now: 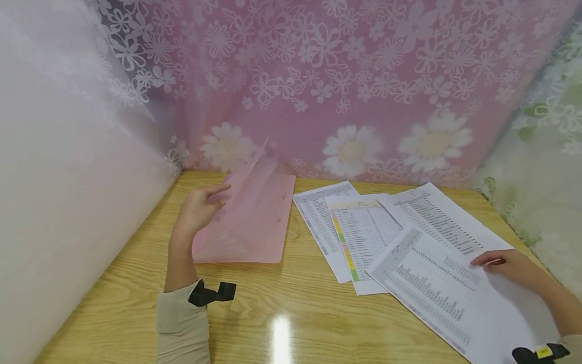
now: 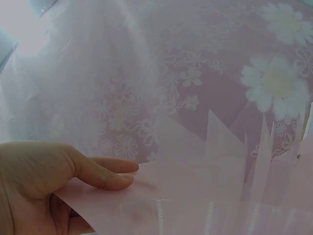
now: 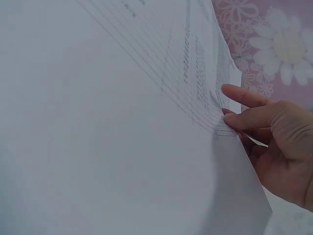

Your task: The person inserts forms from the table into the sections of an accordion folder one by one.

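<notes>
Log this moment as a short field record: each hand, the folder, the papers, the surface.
Left hand: holds up the front cover of the pink folder, thumb on the cover.
Pink folder: lies on the wooden table, front cover lifted.
Right hand: pinches the edge of the nearest printed sheet.
Other sheets: three, overlapping, fanned out between the folder and the nearest sheet.
Backdrop: pink flowered curtain.

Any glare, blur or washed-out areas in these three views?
Head view: glare spot on the table, white curtain at left washed out. Left wrist view: hazy, backlit top left, pink folder soft beside the left hand. Right wrist view: paper fills the frame, print blurred; right hand sharper.
</notes>
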`<action>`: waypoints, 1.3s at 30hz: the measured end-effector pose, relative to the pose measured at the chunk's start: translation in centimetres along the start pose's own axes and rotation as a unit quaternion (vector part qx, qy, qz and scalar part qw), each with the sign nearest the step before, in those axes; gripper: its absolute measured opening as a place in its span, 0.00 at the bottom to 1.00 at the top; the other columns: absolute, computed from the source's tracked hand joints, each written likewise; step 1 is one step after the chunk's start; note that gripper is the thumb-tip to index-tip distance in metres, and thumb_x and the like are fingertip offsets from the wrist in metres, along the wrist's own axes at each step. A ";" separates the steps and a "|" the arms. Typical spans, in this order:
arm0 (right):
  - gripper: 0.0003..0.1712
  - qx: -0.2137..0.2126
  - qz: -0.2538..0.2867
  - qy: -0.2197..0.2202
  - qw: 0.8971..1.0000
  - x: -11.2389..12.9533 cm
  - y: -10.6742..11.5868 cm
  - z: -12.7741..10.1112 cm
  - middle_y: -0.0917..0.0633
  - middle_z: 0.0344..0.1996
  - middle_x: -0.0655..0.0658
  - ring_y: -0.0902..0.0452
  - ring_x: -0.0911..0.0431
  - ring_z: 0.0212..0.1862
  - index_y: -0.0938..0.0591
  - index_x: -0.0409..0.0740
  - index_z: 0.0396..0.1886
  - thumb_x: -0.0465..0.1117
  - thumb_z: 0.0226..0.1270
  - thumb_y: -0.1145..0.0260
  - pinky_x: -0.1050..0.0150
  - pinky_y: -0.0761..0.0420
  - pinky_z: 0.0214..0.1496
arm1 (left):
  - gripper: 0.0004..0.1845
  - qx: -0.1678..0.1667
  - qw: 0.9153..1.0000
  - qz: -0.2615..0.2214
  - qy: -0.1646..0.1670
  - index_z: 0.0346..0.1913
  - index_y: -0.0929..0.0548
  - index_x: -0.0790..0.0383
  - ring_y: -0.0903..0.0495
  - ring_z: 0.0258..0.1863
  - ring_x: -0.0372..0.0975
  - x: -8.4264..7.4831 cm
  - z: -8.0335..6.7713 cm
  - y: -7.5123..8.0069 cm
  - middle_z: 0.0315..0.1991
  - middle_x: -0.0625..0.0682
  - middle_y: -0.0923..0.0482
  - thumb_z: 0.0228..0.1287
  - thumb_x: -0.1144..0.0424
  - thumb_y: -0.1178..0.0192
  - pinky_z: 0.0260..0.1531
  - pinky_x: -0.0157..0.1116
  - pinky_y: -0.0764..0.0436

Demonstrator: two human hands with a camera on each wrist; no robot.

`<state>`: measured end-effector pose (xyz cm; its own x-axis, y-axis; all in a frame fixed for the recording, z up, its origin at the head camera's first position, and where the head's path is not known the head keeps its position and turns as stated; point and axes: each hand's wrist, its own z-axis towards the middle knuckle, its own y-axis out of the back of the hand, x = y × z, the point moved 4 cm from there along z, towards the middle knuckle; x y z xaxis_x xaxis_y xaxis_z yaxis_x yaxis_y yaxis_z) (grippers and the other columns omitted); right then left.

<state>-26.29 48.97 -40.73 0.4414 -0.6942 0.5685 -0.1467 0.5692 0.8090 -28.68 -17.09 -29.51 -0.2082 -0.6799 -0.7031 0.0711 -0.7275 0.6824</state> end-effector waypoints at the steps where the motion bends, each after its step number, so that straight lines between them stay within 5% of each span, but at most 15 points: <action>1: 0.16 0.015 0.013 -0.011 1.000 0.1 0.0 0.0 0.18 0.34 0.62 0.29 0.74 0.38 0.14 0.42 0.34 0.21 0.54 0.40 0.78 0.31 0.33 | 0.22 0.001 1.000 0.000 0.001 0.61 0.27 0.60 0.49 0.11 0.34 0.0 0.0 0.0 0.58 0.61 0.30 0.63 0.72 0.48 0.12 0.32 0.41; 3: 0.12 0.043 0.029 -0.070 0.996 0.3 0.1 -0.1 0.17 0.36 0.57 0.29 0.72 0.37 0.15 0.37 0.37 0.25 0.58 0.41 0.76 0.30 0.33 | 0.22 0.002 1.000 0.002 0.003 0.61 0.27 0.60 0.49 0.11 0.35 0.0 0.0 0.0 0.58 0.62 0.31 0.63 0.72 0.48 0.13 0.32 0.41; 6: 0.13 0.083 0.041 -0.200 0.975 0.3 0.1 -0.5 0.18 0.42 0.46 0.30 0.68 0.37 0.18 0.31 0.43 0.35 0.63 0.41 0.69 0.28 0.35 | 0.22 0.004 1.000 0.005 0.003 0.61 0.27 0.60 0.48 0.12 0.36 -0.1 0.0 0.0 0.59 0.62 0.31 0.63 0.71 0.48 0.13 0.32 0.41; 10: 0.22 0.113 0.080 -0.275 0.952 0.1 0.0 -0.9 0.23 0.49 0.36 0.29 0.63 0.38 0.21 0.30 0.50 0.43 0.65 0.41 0.64 0.26 0.37 | 0.22 0.004 1.000 0.009 0.002 0.61 0.26 0.60 0.48 0.11 0.35 0.0 0.1 0.0 0.58 0.62 0.31 0.63 0.71 0.48 0.13 0.33 0.40; 20: 0.19 0.196 0.220 -0.225 0.929 0.7 -0.3 -1.0 0.24 0.46 0.60 0.26 0.58 0.40 0.24 0.30 0.54 0.36 0.68 0.48 0.63 0.26 0.38 | 0.22 0.005 1.000 0.006 0.004 0.61 0.27 0.60 0.46 0.11 0.36 -0.1 -0.1 -0.1 0.57 0.61 0.30 0.63 0.70 0.49 0.14 0.33 0.38; 28: 0.19 0.199 0.258 -0.254 0.911 1.0 0.1 -1.0 0.22 0.49 0.48 0.23 0.50 0.42 0.24 0.38 0.56 0.36 0.68 0.47 0.54 0.23 0.39 | 0.22 0.006 1.000 0.007 0.009 0.62 0.27 0.58 0.47 0.10 0.35 0.0 -0.1 0.0 0.58 0.61 0.30 0.64 0.69 0.49 0.13 0.32 0.39; 39: 0.20 0.205 0.384 -0.244 0.867 1.0 -1.3 -1.0 0.23 0.47 0.54 0.24 0.45 0.46 0.22 0.54 0.57 0.36 0.71 0.51 0.48 0.24 0.42 | 0.22 0.006 1.000 0.005 0.011 0.62 0.27 0.58 0.48 0.10 0.35 0.1 -0.2 0.0 0.58 0.61 0.30 0.64 0.69 0.49 0.12 0.32 0.40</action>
<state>-24.75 48.00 -41.41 -0.3369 -0.3414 0.8775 -0.5785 0.8104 0.0931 -28.52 -17.22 -29.59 -0.1867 -0.6895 -0.6998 0.0623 -0.7192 0.6920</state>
